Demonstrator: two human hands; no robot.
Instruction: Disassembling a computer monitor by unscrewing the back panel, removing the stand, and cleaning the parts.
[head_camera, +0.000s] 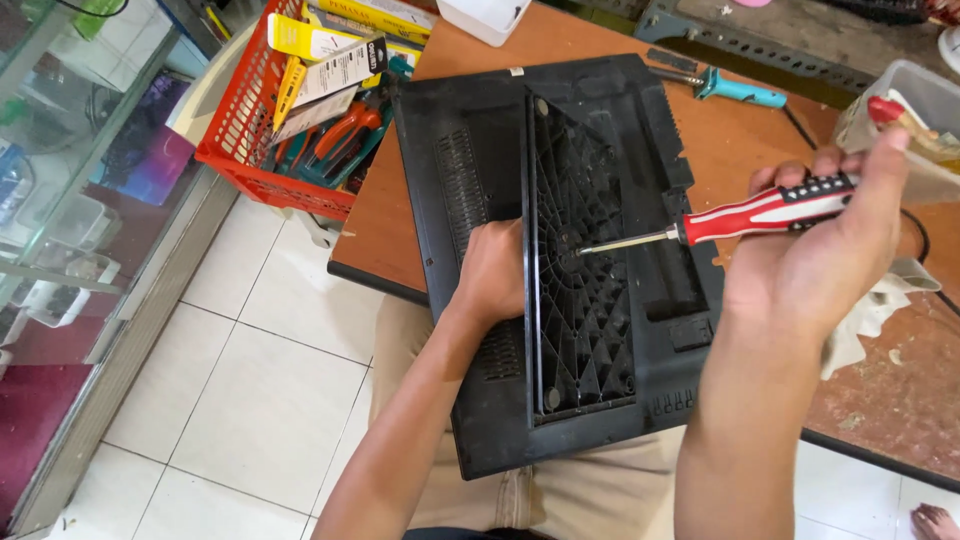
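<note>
Left hand (492, 272): fingers pressing flat on the panel (560, 250).
Right hand (825, 250): fingers gripping the screwdriver (740, 215), tip touching the panel's ribbing.
Panel: lying across bench (740, 140) edge and lap.

Brown wooden table (750, 150), scuffed at its right edge. A black plastic back panel (480, 150) lies across it, overhanging the near edge. A red tool basket (240, 130) hangs over the left edge, and a teal-handled tool (740, 92) lies toward the far edge.
</note>
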